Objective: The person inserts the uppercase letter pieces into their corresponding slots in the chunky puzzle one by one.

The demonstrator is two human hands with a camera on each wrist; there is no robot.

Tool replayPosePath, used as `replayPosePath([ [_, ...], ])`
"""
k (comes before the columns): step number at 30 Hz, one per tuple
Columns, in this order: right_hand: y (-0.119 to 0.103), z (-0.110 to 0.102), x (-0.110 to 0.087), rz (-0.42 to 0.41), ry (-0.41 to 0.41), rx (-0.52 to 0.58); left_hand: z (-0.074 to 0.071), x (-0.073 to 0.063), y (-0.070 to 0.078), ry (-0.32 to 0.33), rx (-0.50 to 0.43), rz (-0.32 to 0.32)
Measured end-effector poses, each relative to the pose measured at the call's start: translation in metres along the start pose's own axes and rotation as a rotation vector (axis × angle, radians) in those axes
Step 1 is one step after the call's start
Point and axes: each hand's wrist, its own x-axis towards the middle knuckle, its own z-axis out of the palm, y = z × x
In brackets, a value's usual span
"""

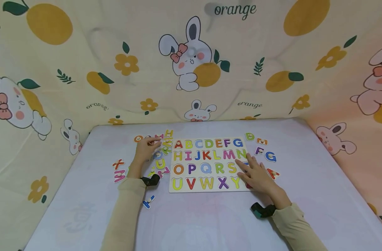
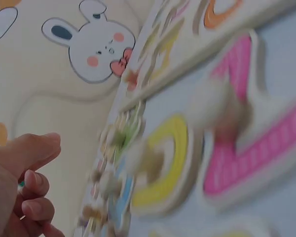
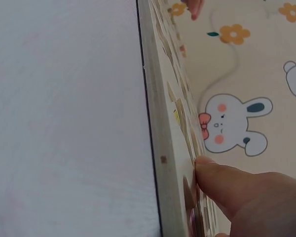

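Observation:
A white alphabet puzzle board [image 1: 194, 191] lies on the table, with rows of coloured letters. My left hand [image 1: 144, 149] is raised over the loose letter pieces at the board's left, fingers loosely bent. Nothing shows between its fingers [image 2: 37, 210] in the left wrist view. Below it are a pink Z piece [image 2: 281, 163] and a yellow U piece [image 2: 177, 168], each with a round knob. My right hand [image 1: 256, 174] rests over the board's right side with fingers spread, hiding some letters there. Its thumb [image 3: 222, 180] is at the board's surface in the right wrist view.
More loose pieces lie right of the board, among them a green D [image 1: 249, 136], a blue G [image 1: 270, 156] and a red A [image 1: 273, 173]. A red X [image 1: 118, 164] lies far left and a blue T [image 1: 148, 202] nearer the front. A printed cloth [image 1: 247, 45] hangs behind.

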Motion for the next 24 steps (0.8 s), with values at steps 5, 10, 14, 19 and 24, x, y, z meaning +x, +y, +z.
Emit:
replayPosePath([
  [5, -0.001, 0.000, 0.000, 0.000, -0.004, -0.008, -0.014, -0.009, -0.009, 0.019, 0.018, -0.042],
  [10, -0.001, -0.001, -0.002, 0.002, -0.008, -0.024, -0.024, -0.015, -0.018, 0.039, 0.054, -0.052],
  [14, -0.001, -0.001, -0.002, 0.005, -0.009, -0.022, -0.030, -0.018, -0.026, 0.046, 0.061, -0.085],
  [19, -0.001, 0.000, -0.002, 0.003, -0.008, -0.042, -0.040, -0.021, -0.033, 0.062, 0.083, -0.108],
  [24, -0.002, -0.001, -0.001, 0.001, -0.008, -0.058, -0.047, -0.023, -0.035, 0.049, 0.115, -0.139],
])
